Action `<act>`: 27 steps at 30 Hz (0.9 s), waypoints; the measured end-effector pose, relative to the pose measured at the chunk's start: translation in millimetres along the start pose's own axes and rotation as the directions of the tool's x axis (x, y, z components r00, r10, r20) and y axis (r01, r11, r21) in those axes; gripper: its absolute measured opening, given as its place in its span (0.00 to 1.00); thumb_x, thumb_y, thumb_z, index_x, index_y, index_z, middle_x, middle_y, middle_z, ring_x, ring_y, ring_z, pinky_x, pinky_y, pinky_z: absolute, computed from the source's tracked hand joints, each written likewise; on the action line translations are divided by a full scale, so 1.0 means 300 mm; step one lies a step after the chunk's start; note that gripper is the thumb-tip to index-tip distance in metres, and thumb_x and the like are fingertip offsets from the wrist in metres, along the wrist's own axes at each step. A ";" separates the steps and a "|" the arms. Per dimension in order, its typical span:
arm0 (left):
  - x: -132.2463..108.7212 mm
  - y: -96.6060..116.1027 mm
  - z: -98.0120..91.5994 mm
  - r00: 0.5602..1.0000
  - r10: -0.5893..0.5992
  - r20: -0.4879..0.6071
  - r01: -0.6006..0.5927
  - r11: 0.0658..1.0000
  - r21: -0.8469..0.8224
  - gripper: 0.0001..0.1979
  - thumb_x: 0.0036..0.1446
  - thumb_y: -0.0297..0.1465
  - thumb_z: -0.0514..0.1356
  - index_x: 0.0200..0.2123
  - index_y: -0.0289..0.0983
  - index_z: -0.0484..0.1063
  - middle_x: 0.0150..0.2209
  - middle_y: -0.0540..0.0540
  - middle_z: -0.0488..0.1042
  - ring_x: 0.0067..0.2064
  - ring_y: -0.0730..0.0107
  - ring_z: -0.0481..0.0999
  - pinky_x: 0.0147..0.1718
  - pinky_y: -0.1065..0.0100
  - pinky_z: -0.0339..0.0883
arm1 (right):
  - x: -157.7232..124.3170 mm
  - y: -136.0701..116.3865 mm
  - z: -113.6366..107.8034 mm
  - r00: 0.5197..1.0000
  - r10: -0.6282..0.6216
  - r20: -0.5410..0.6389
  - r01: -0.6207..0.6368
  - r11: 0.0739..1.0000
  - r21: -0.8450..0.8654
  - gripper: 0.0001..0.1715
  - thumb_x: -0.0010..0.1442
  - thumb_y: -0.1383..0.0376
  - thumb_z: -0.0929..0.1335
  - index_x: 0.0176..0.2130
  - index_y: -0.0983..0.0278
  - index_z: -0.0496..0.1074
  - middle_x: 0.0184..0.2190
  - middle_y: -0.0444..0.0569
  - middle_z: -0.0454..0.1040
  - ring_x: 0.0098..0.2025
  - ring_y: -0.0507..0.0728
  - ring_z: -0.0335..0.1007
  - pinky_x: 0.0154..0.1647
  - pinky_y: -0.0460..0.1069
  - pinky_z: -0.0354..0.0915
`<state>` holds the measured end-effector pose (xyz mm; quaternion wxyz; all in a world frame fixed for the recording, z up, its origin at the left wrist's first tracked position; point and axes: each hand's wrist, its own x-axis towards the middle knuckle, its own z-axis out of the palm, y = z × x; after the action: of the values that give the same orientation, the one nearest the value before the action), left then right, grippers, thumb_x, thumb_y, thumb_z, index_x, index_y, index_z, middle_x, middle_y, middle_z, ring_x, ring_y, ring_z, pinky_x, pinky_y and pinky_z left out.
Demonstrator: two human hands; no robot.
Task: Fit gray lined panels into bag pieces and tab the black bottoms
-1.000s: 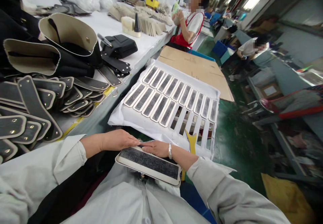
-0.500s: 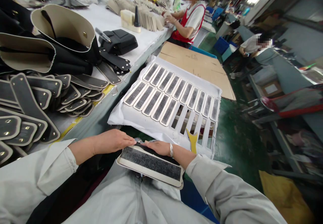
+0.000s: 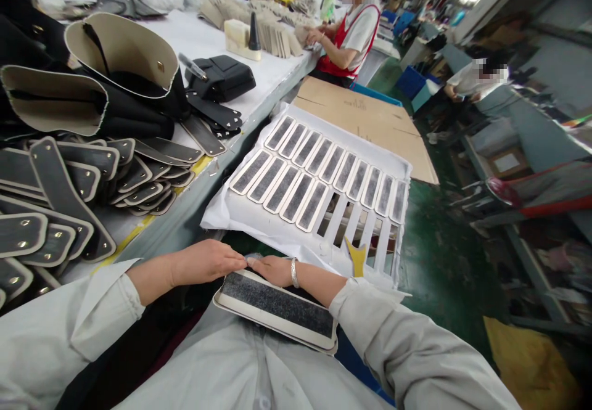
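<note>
A cream-edged strip with a dark fuzzy face (image 3: 277, 307) lies across my lap. My left hand (image 3: 206, 262) rests palm down at its far left end, fingers laid together and flat. My right hand (image 3: 274, 269), with a silver bracelet at the wrist, lies flat along the strip's far edge, its fingertips meeting those of the left hand. Just beyond my hands stands a white slotted rack (image 3: 240, 213) with two rows of the same strips (image 3: 319, 172); its right-hand slots are bare.
A yellow tool (image 3: 356, 257) hangs at the rack's near edge. On the table at the left lie several black leather pieces with brass studs (image 3: 60, 206) and open bag shells (image 3: 120, 65). A person in a red apron (image 3: 349, 34) works further along. Cardboard (image 3: 365, 120) lies behind the rack.
My hands have slid a little to the left along the strip's far edge. The view has shifted slightly. The co-worker's hands have come down to the table.
</note>
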<state>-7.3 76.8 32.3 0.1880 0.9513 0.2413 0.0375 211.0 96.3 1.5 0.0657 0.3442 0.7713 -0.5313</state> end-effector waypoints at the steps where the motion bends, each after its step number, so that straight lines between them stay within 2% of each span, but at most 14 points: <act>1: -0.002 0.000 0.003 1.000 -0.021 -0.006 0.020 0.999 -0.026 0.13 0.61 0.27 0.50 0.45 0.38 0.71 0.41 0.47 0.77 0.40 0.68 0.76 0.40 0.72 0.67 | 0.007 -0.004 0.001 1.000 0.003 0.030 -0.002 0.999 -0.036 0.37 0.66 0.49 0.48 0.39 0.66 0.74 0.39 0.53 0.76 0.44 0.59 0.71 0.50 0.52 0.64; 4: -0.008 0.006 0.019 0.992 -0.108 -0.057 0.100 0.987 -0.128 0.13 0.63 0.31 0.49 0.42 0.38 0.73 0.39 0.48 0.78 0.40 0.70 0.76 0.41 0.73 0.67 | 0.017 -0.008 -0.002 0.996 -0.059 0.067 0.065 0.993 -0.095 0.34 0.66 0.50 0.48 0.44 0.65 0.72 0.44 0.53 0.74 0.47 0.59 0.69 0.51 0.53 0.62; 7: -0.010 0.023 0.032 0.978 -0.190 -0.083 0.173 0.968 -0.180 0.14 0.64 0.35 0.49 0.45 0.39 0.72 0.43 0.48 0.77 0.43 0.71 0.76 0.45 0.74 0.66 | 0.013 0.006 -0.007 0.984 -0.161 0.074 0.164 0.985 -0.048 0.30 0.67 0.52 0.50 0.48 0.64 0.70 0.48 0.51 0.72 0.51 0.58 0.66 0.54 0.52 0.60; 11: 0.002 0.056 0.034 0.979 -0.188 -0.080 0.181 0.980 -0.081 0.16 0.64 0.34 0.47 0.49 0.38 0.70 0.47 0.47 0.76 0.46 0.70 0.75 0.48 0.70 0.67 | -0.026 0.038 -0.025 0.961 -0.245 0.129 0.246 0.969 0.010 0.28 0.68 0.57 0.51 0.57 0.68 0.63 0.56 0.54 0.64 0.58 0.57 0.58 0.60 0.52 0.52; 14: 0.015 0.079 0.031 0.988 -0.129 -0.083 0.133 0.990 0.044 0.17 0.65 0.32 0.46 0.48 0.35 0.71 0.47 0.44 0.76 0.47 0.66 0.75 0.47 0.66 0.68 | -0.088 0.066 -0.041 0.962 -0.224 0.153 0.220 0.974 0.042 0.29 0.67 0.56 0.53 0.61 0.68 0.56 0.60 0.53 0.58 0.61 0.57 0.54 0.63 0.52 0.48; 18: 0.025 0.105 0.028 0.995 -0.045 -0.089 0.061 0.981 0.187 0.16 0.64 0.27 0.47 0.48 0.33 0.71 0.47 0.42 0.75 0.49 0.63 0.73 0.50 0.60 0.66 | -0.197 0.111 -0.054 0.982 -0.170 0.086 0.159 0.980 0.116 0.32 0.64 0.50 0.57 0.61 0.63 0.58 0.59 0.49 0.61 0.60 0.56 0.56 0.63 0.50 0.49; 20: 0.027 0.120 0.030 0.994 -0.045 -0.100 0.067 0.971 0.229 0.15 0.63 0.26 0.48 0.48 0.34 0.71 0.47 0.42 0.75 0.50 0.62 0.72 0.52 0.58 0.65 | -0.251 0.134 -0.057 0.989 -0.137 0.056 0.129 0.982 0.138 0.31 0.63 0.49 0.58 0.60 0.61 0.59 0.59 0.48 0.61 0.60 0.56 0.57 0.62 0.51 0.50; 24: 0.045 0.171 0.043 0.984 -0.098 -0.152 0.129 0.969 0.212 0.14 0.62 0.29 0.51 0.49 0.36 0.71 0.50 0.43 0.73 0.53 0.62 0.69 0.53 0.57 0.63 | -0.348 0.164 -0.065 0.997 -0.074 -0.035 0.078 0.988 0.131 0.27 0.63 0.53 0.61 0.58 0.58 0.62 0.56 0.45 0.65 0.57 0.57 0.61 0.60 0.52 0.54; 27: 0.082 0.240 0.065 0.977 -0.086 -0.197 0.118 0.981 0.156 0.15 0.61 0.34 0.53 0.50 0.37 0.70 0.52 0.42 0.72 0.53 0.61 0.69 0.55 0.55 0.61 | -0.443 0.163 -0.054 0.984 -0.032 -0.175 0.036 0.999 0.018 0.23 0.64 0.57 0.59 0.55 0.59 0.66 0.53 0.46 0.68 0.55 0.56 0.64 0.59 0.52 0.56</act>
<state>49.4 23.3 40.9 0.0856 0.9421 0.3092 0.0975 344.9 58.7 32.5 -0.0147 0.3769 0.7741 -0.5084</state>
